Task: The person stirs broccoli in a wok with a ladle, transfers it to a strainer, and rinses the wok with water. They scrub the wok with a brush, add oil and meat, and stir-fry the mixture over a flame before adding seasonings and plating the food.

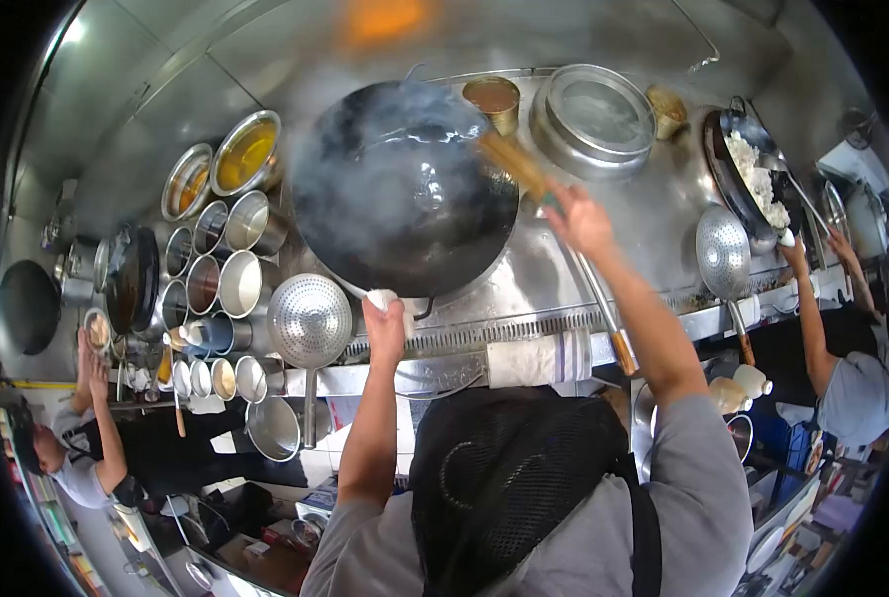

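Note:
A large black wok (405,229) stands on the steel range, its inside wet and shiny under drifting steam. My left hand (385,323) is closed on a white cloth (382,298) at the wok's near rim, beside its handle. Over the right rim, my right hand (579,221) grips a bamboo brush (512,164), whose bristle end points into the wok. Left of my left hand lies a perforated skimmer (309,320). A long rod with a wooden end (621,350) lies below my right forearm.
Metal pots (240,284) and bowls of yellow liquid (246,152) crowd the left. Behind stand a tin (492,97) and a lidded pot (596,111). One co-worker (856,398) handles a rice wok (755,184) at right; another person (76,453) works at far left. A towel (539,359) hangs in front.

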